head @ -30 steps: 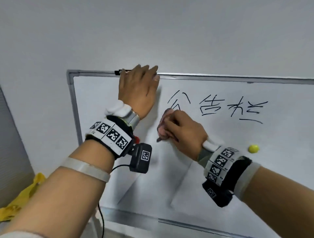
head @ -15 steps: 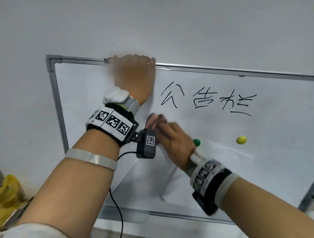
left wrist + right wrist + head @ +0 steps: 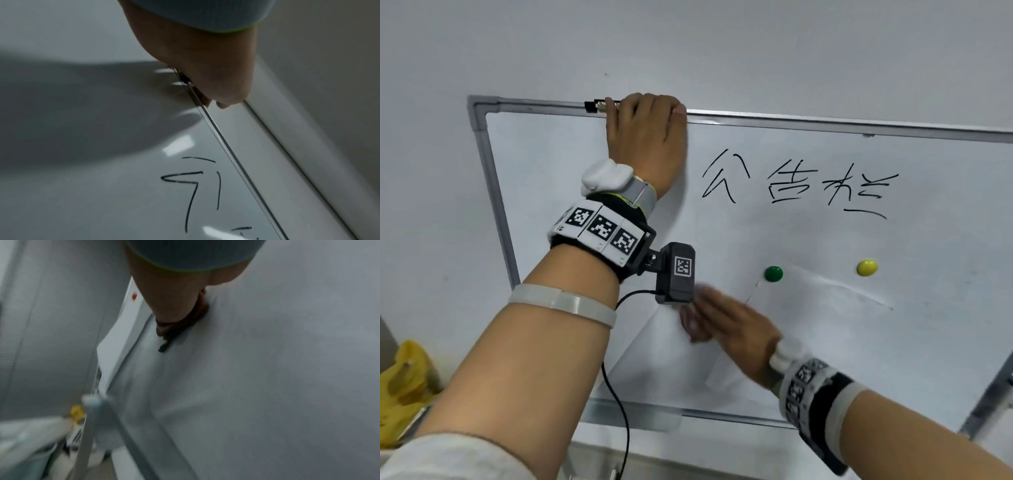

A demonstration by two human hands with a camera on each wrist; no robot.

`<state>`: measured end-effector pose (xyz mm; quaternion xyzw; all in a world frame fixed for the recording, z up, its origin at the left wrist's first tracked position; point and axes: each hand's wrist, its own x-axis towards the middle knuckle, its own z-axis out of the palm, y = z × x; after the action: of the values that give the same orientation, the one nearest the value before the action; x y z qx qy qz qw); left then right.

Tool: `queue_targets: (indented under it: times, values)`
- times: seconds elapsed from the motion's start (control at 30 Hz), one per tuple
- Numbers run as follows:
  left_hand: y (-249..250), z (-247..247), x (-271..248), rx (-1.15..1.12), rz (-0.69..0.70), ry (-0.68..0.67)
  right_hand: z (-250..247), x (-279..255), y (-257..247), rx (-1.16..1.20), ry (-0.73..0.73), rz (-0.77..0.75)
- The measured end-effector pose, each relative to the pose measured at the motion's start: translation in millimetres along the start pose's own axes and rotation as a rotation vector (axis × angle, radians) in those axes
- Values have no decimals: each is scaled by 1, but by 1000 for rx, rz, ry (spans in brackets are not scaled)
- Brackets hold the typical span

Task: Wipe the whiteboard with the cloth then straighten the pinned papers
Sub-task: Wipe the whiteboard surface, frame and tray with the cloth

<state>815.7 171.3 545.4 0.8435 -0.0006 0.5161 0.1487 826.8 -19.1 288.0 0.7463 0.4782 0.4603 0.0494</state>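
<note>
Right hand [image 3: 726,329] grips the cloth [image 3: 180,324] against the whiteboard [image 3: 585,164]; left hand [image 3: 647,137] clutches its top edge. Unwiped writing [image 3: 798,185] lies above-right of the right hand, running sideways.

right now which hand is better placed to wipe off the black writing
Right. The right hand already holds the cloth against the whiteboard, below and left of the writing. The left hand grips the board's top frame beside the marker.

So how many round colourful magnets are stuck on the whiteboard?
3. A round green magnet below the writing, a round yellow magnet to its right, and a red magnet seen only from the right wrist. More may hide behind the arms.
</note>
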Motion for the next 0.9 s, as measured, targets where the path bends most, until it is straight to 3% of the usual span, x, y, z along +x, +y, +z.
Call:
queue_targets:
  times: [0.1,0.23,0.33,0.4,0.47,0.53,0.6,0.73,0.8,0.9]
  values:
    - [6,8,1,53,8,25,-4,-17,5,18,-139,-77]
    - [6,10,5,26,4,38,-31,42,59,124,132,127]
    - [6,7,4,25,18,30,-28,43,68,137,195,208]
    - [7,4,5,30,9,0,-12,12,49,167,103,188]
    - [8,1,6,22,-5,-27,-5,-24,32,120,-62,52]
    - [9,0,6,29,0,-28,-8,-36,36,55,-136,-64]
    - [11,1,4,43,7,-3,-20,-17,52,39,-54,-83]
    - [12,3,5,37,9,15,-49,35,83,26,254,158]
    - [10,4,5,33,6,11,-46,34,76,20,264,225]
    - [9,6,6,27,0,18,-24,0,44,75,111,139]
